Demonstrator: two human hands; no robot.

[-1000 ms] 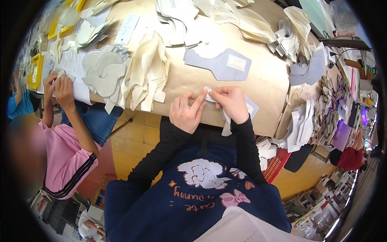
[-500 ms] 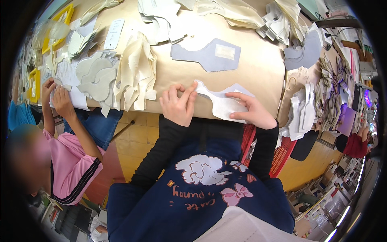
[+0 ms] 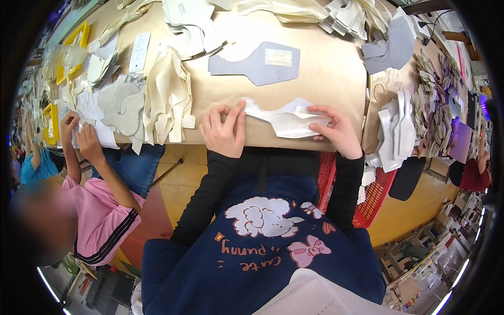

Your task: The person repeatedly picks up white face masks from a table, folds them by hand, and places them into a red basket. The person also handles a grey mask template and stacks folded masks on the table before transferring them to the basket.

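A white, shaped cut piece [image 3: 294, 125] lies at the table's near edge, narrow on the left and broad on the right. My left hand [image 3: 224, 130] pinches its narrow left end between thumb and index finger. At the broad right end, my right hand [image 3: 338, 130] has the edge between thumb and fingers, and the near side of the piece is bent up a little. A pale grey-blue corner [image 3: 300, 103] shows behind the white piece; whether it is a separate layer, I cannot tell. Farther in lies a flat grey-blue cut piece [image 3: 247, 64] with a cream patch [image 3: 278, 57] on it.
Cream cut pieces [image 3: 168, 94] and grey cut pieces [image 3: 123, 107] lie in heaps on the left. White pieces [image 3: 396, 128] and a grey-blue stack [image 3: 391, 47] lie right, near scissors [image 3: 378, 92]. A red crate [image 3: 374, 197] stands below. A co-worker's hands [image 3: 89, 142] work at far left.
My right hand has gone from lying over the white piece to gripping its right edge, and the piece is now more bent. My left hand keeps its pinch. The whole view has shifted slightly.
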